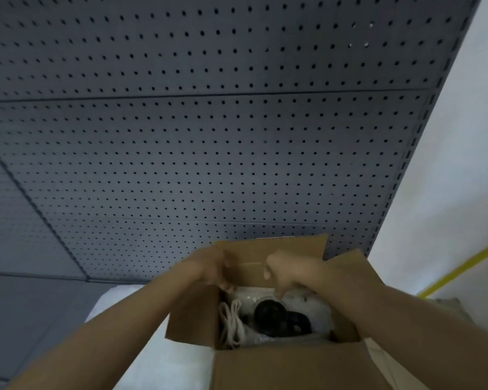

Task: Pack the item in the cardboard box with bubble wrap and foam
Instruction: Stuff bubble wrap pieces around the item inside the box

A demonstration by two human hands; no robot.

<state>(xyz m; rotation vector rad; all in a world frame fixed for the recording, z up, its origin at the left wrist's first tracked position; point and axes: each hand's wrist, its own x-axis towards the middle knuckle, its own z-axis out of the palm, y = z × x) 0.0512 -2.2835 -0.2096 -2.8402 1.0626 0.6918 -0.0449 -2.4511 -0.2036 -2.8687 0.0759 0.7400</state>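
Black item point(282, 318) in box point(279, 367) — just below both hands

One open cardboard box point(279, 364), two black round items point(268, 312), one coiled white cord point(231, 323), two hands point(209, 266).

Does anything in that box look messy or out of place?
Nothing looks damaged or spilled. The cardboard box stands open, flaps up, with a dark round item on bubble wrap and a whitish cord beside it. Both hands reach inside; blur hides finer detail.
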